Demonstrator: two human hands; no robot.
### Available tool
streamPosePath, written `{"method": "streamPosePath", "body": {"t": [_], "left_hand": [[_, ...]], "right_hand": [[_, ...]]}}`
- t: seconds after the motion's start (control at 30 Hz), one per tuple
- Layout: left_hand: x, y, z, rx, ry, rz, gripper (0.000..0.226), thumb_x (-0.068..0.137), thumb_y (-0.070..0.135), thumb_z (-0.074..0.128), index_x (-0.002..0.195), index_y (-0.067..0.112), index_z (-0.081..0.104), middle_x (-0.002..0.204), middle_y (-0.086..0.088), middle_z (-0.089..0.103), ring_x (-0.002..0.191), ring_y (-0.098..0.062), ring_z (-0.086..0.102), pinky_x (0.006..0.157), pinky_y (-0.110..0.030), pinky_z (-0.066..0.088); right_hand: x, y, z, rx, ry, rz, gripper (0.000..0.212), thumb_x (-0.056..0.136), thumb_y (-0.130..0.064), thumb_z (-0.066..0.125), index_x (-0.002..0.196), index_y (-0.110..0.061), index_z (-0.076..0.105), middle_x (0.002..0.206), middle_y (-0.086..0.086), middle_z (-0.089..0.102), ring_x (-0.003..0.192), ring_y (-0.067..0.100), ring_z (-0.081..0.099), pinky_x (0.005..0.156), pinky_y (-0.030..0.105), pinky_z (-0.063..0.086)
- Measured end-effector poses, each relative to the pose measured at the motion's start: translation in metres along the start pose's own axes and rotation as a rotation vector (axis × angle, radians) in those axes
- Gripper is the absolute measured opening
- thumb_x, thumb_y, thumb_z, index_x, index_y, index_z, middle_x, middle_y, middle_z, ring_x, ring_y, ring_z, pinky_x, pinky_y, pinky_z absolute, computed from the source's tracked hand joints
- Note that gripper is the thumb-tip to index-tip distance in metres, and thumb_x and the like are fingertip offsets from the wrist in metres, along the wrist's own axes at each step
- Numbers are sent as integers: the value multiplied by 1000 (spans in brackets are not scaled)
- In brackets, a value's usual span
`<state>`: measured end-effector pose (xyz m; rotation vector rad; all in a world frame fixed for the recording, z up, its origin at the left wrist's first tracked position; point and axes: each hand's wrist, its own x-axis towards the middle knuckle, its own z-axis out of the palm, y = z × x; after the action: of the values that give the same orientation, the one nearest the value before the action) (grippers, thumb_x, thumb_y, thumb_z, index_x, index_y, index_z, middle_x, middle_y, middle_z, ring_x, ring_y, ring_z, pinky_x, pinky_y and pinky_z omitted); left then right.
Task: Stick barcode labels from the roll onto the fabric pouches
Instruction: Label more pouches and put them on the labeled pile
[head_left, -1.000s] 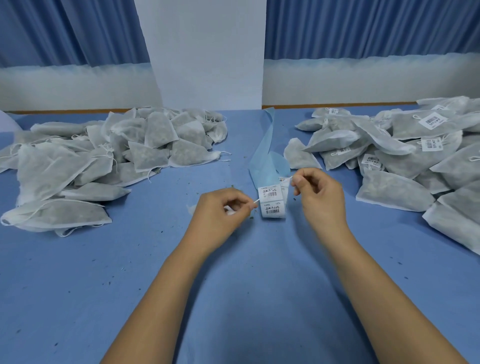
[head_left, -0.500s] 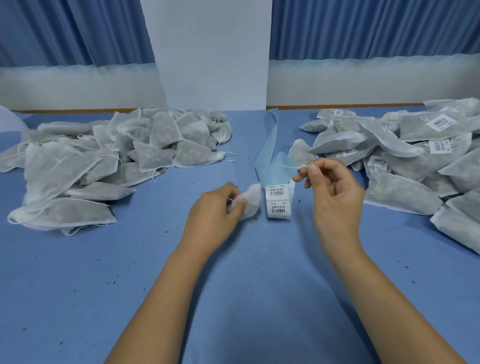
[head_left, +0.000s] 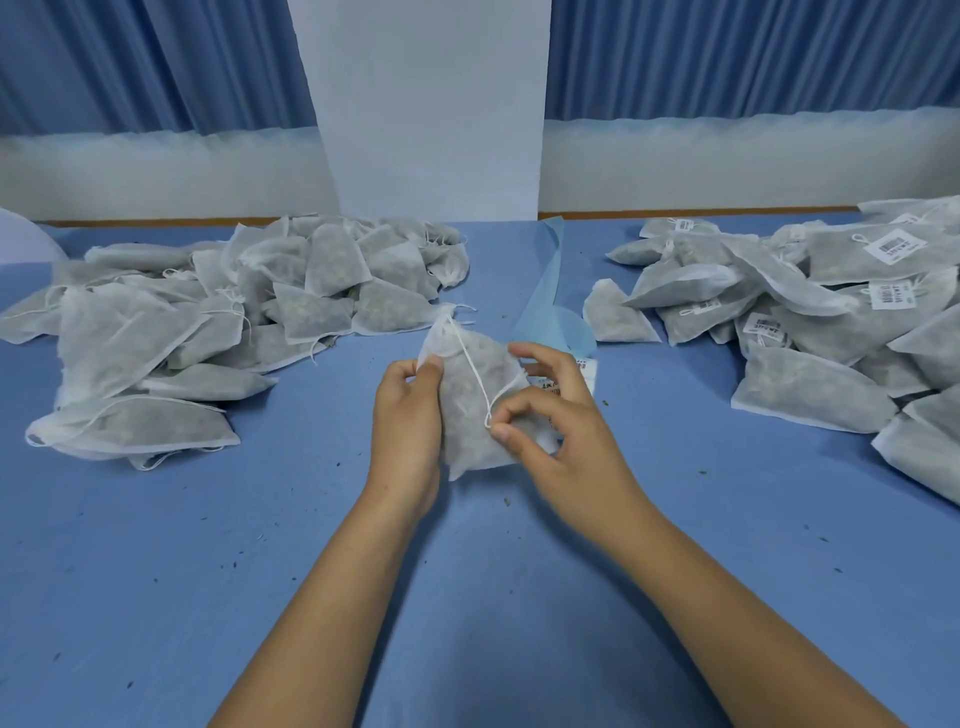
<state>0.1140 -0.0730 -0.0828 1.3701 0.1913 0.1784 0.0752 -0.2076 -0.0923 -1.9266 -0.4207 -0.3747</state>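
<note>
- Your left hand (head_left: 410, 415) grips the pouch (head_left: 467, 400) by its left side. The thumb is pressed on top near the gathered neck, and the other fingers (head_left: 400, 376) curl round the edge.
- Your right hand (head_left: 566, 441) pinches the loop end of the drawstring (head_left: 474, 371) between thumb and forefinger over the pouch's lower right part. Its other fingers are spread loosely above the pouch's right side.
- The pouch is in the middle of the surface (head_left: 260, 571), between the two heaps. Its neck points toward the far edge, and the white cord runs slantwise across its face.
- The label strip (head_left: 586, 370) lies just beyond your right hand and is partly hidden by it. Only a bit of white paper with barcode print shows.
- A pale blue backing strip (head_left: 548, 306) trails from there toward the far edge.
- The heap of unlabelled pouches (head_left: 208, 322) fills the far left part of the surface, reaching toward the left edge.
- The heap of labelled pouches (head_left: 805, 332) lies along the right edge up to the far right corner. Several of them show a barcode label (head_left: 894, 248).
- Small dark crumbs are scattered over the blue surface.
</note>
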Motion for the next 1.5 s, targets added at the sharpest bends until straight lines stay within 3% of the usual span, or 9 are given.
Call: {"method": "streamPosePath", "body": {"t": [0.1, 0.3, 0.47, 0.63, 0.8, 0.93, 1.17, 1.3, 1.5], "left_hand": [[-7, 1, 2, -59, -201, 105, 13, 96, 21, 57, 106, 20, 48, 83, 6, 71, 77, -12, 68, 65, -24, 53], [-12, -6, 6, 222, -357, 475, 86, 78, 17, 78, 135, 43, 20, 134, -6, 48, 116, -13, 60, 92, -26, 52], [-11, -6, 3, 303, -364, 546, 75, 82, 16, 76, 133, 47, 31, 144, 8, 43, 131, -17, 47, 107, -46, 42], [-10, -6, 3, 386, -323, 593, 55, 86, 22, 64, 133, 43, 44, 135, 14, 52, 128, -3, 47, 108, -28, 39], [-9, -8, 1, 313, -305, 536, 47, 92, 3, 58, 124, 37, 56, 120, 7, 63, 92, -20, 60, 87, -40, 48], [-6, -9, 1, 282, -271, 485, 35, 89, -5, 57, 81, 29, 58, 74, 14, 56, 62, 3, 49, 61, -18, 34], [15, 5, 16, 419, 125, 683, 36, 85, -14, 48, 84, 11, 74, 103, 0, 56, 84, 0, 57, 77, -8, 39], [29, -16, 31, 764, -187, 844, 33, 85, -14, 49, 105, 1, 71, 132, -20, 52, 113, -20, 51, 88, 3, 26], [31, -32, 23, 670, -345, 887, 42, 84, 2, 41, 104, 15, 75, 127, 8, 46, 107, -2, 50, 88, -11, 41]], "right_hand": [[2, -2, -3, 47, 86, -3, 6, 84, -1, 67, 80, -5, 66, 131, -2, 42, 113, 11, 53, 93, 12, 38], [5, -1, -9, -30, 120, -3, 16, 81, 8, 65, 80, -8, 66, 128, 0, 44, 104, 17, 58, 88, 8, 38], [5, 4, -8, -71, 91, 2, 10, 81, 6, 66, 83, -4, 67, 128, 0, 44, 103, 14, 58, 90, 11, 40], [4, 4, -7, -31, 87, 16, 8, 79, 1, 71, 77, -6, 70, 130, 5, 51, 108, 4, 55, 95, 14, 39], [4, 3, -7, -20, 107, 31, 14, 78, 0, 73, 73, -12, 69, 128, 2, 53, 104, 3, 55, 92, 12, 38], [5, 2, -7, -30, 91, 22, 12, 78, 0, 73, 75, -11, 70, 128, 3, 54, 102, 4, 56, 91, 14, 40], [17, 17, -53, -228, 403, 148, 29, 72, -15, 81, 70, -27, 55, 95, -6, 53, 81, 16, 50, 71, 19, 37], [17, 30, -46, -407, 210, 195, 37, 62, -19, 88, 89, -18, 62, 101, -10, 44, 96, 9, 40, 79, 4, 31], [22, 38, -42, -349, 232, 154, 34, 69, 1, 80, 97, -4, 62, 110, 3, 48, 84, 7, 49, 79, 13, 42]]}}
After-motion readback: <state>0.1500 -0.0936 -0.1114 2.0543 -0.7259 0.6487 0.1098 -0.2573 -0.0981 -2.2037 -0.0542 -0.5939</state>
